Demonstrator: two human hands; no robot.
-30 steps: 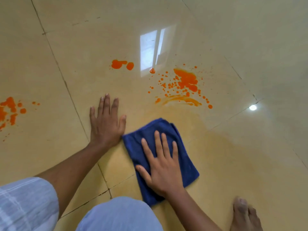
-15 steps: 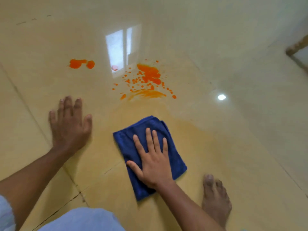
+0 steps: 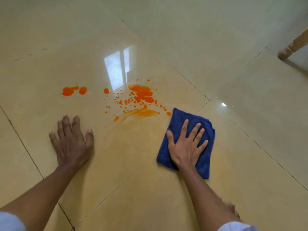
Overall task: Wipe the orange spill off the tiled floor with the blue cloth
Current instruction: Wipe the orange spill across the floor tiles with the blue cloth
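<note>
An orange spill (image 3: pixel 141 95) of a large blotch and many droplets lies on the glossy beige tiled floor (image 3: pixel 183 47), with a smeared streak (image 3: pixel 138 113) at its near edge and separate blobs (image 3: pixel 73 90) to the left. The folded blue cloth (image 3: pixel 205 162) lies just right of and below the spill. My right hand (image 3: pixel 186 145) presses flat on the cloth with fingers spread. My left hand (image 3: pixel 71 142) rests flat on the bare floor, left of the smear and below the blobs.
A wooden furniture leg (image 3: pixel 293 45) stands at the far right. A bare foot (image 3: pixel 233 212) shows near my right forearm at the bottom. A wet yellowish film covers the floor between my hands. Window glare reflects just above the spill.
My right hand has slid the cloth to the right, away from my left hand, and now sits beside the spill's right end. The view has shifted; the left hand stays planted.
</note>
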